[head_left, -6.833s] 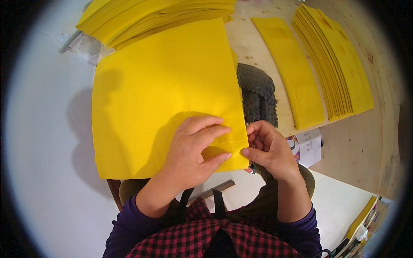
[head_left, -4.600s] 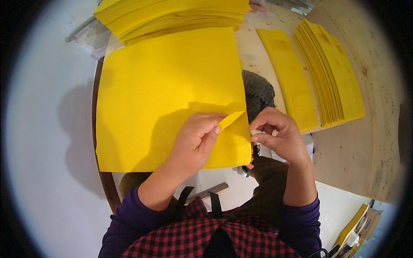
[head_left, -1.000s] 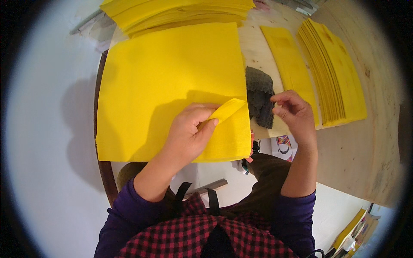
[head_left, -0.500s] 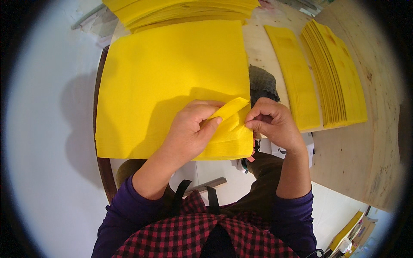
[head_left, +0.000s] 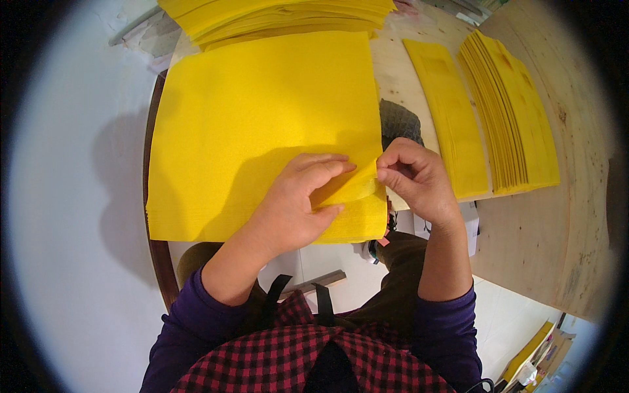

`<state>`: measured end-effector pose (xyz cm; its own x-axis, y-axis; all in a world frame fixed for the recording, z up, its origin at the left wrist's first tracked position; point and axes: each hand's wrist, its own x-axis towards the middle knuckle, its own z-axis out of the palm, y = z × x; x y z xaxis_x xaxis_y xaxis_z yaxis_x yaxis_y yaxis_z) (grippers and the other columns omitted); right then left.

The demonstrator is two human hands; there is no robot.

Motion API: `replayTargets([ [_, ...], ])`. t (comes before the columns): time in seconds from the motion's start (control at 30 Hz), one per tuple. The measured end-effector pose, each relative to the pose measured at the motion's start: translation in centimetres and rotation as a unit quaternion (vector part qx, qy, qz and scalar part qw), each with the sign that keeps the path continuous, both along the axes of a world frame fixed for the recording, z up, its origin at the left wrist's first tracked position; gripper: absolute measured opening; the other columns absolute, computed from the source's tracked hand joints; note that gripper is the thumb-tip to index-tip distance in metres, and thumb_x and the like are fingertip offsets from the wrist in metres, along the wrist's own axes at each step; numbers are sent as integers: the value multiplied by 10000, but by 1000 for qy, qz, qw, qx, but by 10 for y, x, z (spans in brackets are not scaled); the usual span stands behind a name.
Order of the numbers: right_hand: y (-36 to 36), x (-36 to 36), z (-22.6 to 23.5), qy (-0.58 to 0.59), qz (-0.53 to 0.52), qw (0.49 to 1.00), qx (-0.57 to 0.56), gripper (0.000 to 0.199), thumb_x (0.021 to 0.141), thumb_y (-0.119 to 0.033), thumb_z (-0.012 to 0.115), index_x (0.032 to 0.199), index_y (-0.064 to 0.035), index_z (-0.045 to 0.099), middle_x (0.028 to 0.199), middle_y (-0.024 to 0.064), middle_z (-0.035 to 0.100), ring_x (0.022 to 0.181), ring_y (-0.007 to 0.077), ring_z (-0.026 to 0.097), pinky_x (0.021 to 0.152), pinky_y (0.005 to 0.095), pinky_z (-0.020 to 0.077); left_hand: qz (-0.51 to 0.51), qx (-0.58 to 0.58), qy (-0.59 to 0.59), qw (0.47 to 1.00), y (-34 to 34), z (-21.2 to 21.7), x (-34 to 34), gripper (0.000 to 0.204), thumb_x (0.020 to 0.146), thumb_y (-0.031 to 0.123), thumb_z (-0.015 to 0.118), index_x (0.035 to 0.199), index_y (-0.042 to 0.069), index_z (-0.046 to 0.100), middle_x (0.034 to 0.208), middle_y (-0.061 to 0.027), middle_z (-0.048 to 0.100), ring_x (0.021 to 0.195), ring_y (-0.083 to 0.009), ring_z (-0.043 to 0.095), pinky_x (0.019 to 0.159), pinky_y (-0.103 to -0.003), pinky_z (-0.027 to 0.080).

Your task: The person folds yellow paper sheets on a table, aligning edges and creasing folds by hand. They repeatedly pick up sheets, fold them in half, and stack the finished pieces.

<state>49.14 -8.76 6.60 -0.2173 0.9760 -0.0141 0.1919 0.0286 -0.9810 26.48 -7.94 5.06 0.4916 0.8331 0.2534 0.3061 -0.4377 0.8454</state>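
A thick stack of yellow felt-like fabric sheets [head_left: 262, 98] lies in front of me, its layers showing along the near edge. Near the stack's right corner, the top sheet is lifted and bent back. My right hand [head_left: 419, 180] pinches the edge of this sheet between thumb and forefinger. On the left of the raised part is my left hand [head_left: 295, 200], thumb and fingers spread apart, with its fingertips resting against the fabric. A dark grey textured cloth [head_left: 400, 123] sits just beyond my right hand, partly covered by it.
More yellow sheets [head_left: 282, 16] are piled at the back. To the right, a folded yellow strip [head_left: 449, 118] lies beside a row of several folded yellow pieces [head_left: 508, 111] on the wooden table [head_left: 524, 242]. A white wall stands at the left.
My left hand has let go of the folded-over corner and its fingers have spread. The fold has partly dropped back. My right hand has moved slightly away from me, still pinching.
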Motion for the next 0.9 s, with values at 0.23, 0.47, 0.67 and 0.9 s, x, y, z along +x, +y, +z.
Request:
replayTargets([
  [0.23,-4,19,2,51,44,996,-59,159,797,0,739,911,-19,631,839,-14,516,749,69,544,686,202,465,22,-76,-66,995,1,1,1,181,845,10,596,1013,-41,638,1071,-191,660,977,-336,625,830,-365,501],
  [0.47,-2,16,-4,-32,97,992,-73,132,793,14,743,885,0,649,842,6,503,733,78,582,641,204,499,23,-54,-59,997,3,-1,0,171,856,18,590,1009,-37,643,1062,-190,664,973,-336,623,827,-370,497],
  [0.67,-1,10,1,18,69,994,-81,84,823,6,707,859,6,631,830,11,525,705,84,572,606,221,494,17,-57,-55,997,2,-2,-1,230,809,56,679,1023,-21,648,1083,-179,661,1002,-332,619,873,-376,491],
  [0.9,0,3,8,59,43,993,-90,82,842,14,682,865,9,604,820,0,539,710,74,566,585,217,494,-20,13,1,1000,1,0,-3,407,724,128,781,1091,-1,660,1177,-173,630,1118,-300,577,976,-367,435],
])
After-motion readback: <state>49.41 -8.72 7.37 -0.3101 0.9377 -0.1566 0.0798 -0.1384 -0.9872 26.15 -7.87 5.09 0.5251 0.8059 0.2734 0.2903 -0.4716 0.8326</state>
